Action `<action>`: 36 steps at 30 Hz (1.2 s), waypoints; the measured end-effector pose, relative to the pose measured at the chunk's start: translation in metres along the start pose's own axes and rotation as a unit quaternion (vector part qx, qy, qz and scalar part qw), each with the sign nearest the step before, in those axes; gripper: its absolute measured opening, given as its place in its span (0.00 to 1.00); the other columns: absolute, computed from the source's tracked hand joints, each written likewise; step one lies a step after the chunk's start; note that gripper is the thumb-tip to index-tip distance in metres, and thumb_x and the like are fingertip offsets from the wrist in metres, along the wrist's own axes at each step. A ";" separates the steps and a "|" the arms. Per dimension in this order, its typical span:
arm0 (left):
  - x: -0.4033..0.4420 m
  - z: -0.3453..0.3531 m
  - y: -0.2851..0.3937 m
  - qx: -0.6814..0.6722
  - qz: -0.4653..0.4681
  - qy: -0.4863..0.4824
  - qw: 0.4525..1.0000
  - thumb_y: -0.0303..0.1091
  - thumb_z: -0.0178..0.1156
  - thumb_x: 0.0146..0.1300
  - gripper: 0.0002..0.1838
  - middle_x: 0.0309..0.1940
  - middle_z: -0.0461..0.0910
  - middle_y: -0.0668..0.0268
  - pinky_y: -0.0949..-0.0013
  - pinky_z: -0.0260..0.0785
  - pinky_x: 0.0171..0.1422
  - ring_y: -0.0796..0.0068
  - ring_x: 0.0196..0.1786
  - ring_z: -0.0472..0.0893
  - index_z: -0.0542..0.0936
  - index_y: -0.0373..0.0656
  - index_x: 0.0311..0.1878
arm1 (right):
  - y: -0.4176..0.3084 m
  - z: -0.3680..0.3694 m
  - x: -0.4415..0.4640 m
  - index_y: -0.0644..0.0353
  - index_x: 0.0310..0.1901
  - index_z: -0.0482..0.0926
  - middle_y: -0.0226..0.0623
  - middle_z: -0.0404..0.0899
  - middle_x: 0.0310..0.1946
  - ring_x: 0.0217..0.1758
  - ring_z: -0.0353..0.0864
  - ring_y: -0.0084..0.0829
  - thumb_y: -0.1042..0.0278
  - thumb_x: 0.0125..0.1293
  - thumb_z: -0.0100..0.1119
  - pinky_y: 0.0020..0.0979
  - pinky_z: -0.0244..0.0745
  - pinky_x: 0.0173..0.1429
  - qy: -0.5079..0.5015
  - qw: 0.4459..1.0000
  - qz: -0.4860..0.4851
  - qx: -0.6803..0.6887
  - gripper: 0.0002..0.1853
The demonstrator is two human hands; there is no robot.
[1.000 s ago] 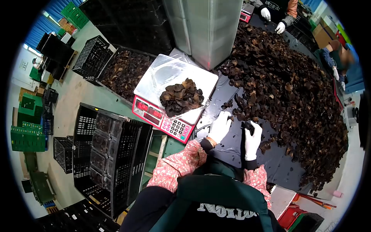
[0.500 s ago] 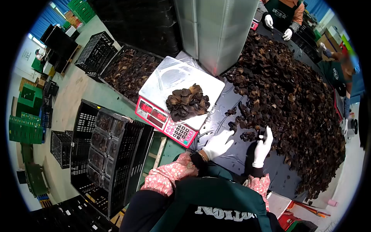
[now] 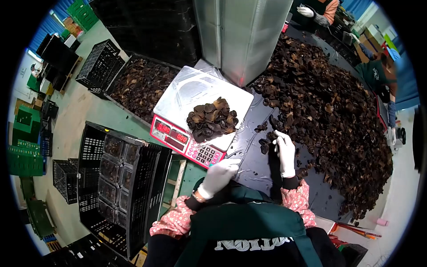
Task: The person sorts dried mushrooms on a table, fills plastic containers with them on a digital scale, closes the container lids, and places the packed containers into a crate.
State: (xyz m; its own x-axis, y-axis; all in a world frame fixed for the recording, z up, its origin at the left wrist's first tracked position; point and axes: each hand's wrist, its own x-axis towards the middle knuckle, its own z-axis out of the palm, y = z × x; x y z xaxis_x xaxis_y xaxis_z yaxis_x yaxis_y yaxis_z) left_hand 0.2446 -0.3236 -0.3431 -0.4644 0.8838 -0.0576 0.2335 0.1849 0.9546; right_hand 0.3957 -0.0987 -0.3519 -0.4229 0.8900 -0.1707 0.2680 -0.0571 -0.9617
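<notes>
Left hand by scale, right hand at dark fungus pile's edge; can't tell if either's gripping!

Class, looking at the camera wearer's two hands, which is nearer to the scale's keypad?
Left. The left hand is close by the keypad, just below it in the picture; the right hand is farther off, to its right, by the heap of dark pieces.
</notes>
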 end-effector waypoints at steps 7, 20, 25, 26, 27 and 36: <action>-0.014 -0.052 -0.004 -0.207 -0.054 0.354 0.910 0.29 0.45 0.79 0.16 0.24 0.74 0.73 0.80 0.59 0.25 0.88 0.20 0.65 0.75 0.43 0.63 | -0.022 -0.010 0.054 0.59 0.51 0.84 0.43 0.84 0.51 0.60 0.80 0.42 0.64 0.63 0.67 0.38 0.72 0.66 0.006 0.895 -0.308 -0.321 0.16; 0.029 -0.067 -0.007 -0.262 -0.126 0.245 0.925 0.32 0.51 0.76 0.30 0.22 0.79 0.67 0.79 0.62 0.19 0.85 0.15 0.70 0.58 0.41 0.78 | -0.107 0.175 0.143 0.67 0.68 0.70 0.52 0.80 0.59 0.65 0.79 0.41 0.48 0.72 0.57 0.33 0.70 0.68 -0.193 0.950 -0.172 -0.175 0.33; 0.027 -0.067 -0.008 -0.278 -0.121 0.236 0.923 0.40 0.44 0.81 0.29 0.25 0.81 0.63 0.79 0.66 0.20 0.81 0.17 0.75 0.54 0.42 0.80 | -0.128 0.125 0.104 0.65 0.59 0.78 0.38 0.83 0.53 0.54 0.80 0.25 0.56 0.78 0.52 0.30 0.71 0.63 -0.311 0.905 -0.118 0.264 0.21; 0.025 -0.066 -0.008 -0.279 -0.122 0.238 0.922 0.40 0.44 0.81 0.29 0.25 0.81 0.63 0.79 0.66 0.20 0.81 0.17 0.75 0.54 0.42 0.80 | -0.129 0.108 0.085 0.64 0.59 0.79 0.36 0.83 0.52 0.53 0.80 0.25 0.56 0.76 0.54 0.30 0.72 0.62 -0.320 0.912 -0.118 0.228 0.20; 0.023 -0.065 -0.009 -0.330 -0.120 0.243 0.904 0.43 0.41 0.82 0.30 0.27 0.82 0.61 0.80 0.67 0.20 0.79 0.18 0.77 0.53 0.42 0.80 | -0.124 0.098 0.066 0.64 0.56 0.80 0.36 0.82 0.50 0.51 0.80 0.25 0.58 0.75 0.56 0.29 0.73 0.59 -0.270 0.946 -0.144 0.105 0.19; 0.014 -0.061 -0.011 -0.344 -0.065 0.189 0.917 0.37 0.47 0.80 0.29 0.34 0.83 0.58 0.78 0.74 0.30 0.78 0.25 0.81 0.55 0.42 0.79 | -0.061 0.069 0.018 0.61 0.46 0.80 0.28 0.78 0.27 0.21 0.70 0.18 0.58 0.73 0.59 0.22 0.69 0.30 -0.249 0.963 0.044 -0.092 0.14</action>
State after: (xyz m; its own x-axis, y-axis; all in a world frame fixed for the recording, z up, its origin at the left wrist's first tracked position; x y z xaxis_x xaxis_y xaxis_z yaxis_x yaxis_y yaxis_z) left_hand 0.1832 -0.3393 -0.3365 -0.7438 0.6367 -0.2035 -0.3791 -0.1511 0.9129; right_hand 0.3118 -0.1106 -0.3107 -0.7420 0.5549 -0.3763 0.4522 -0.0002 -0.8919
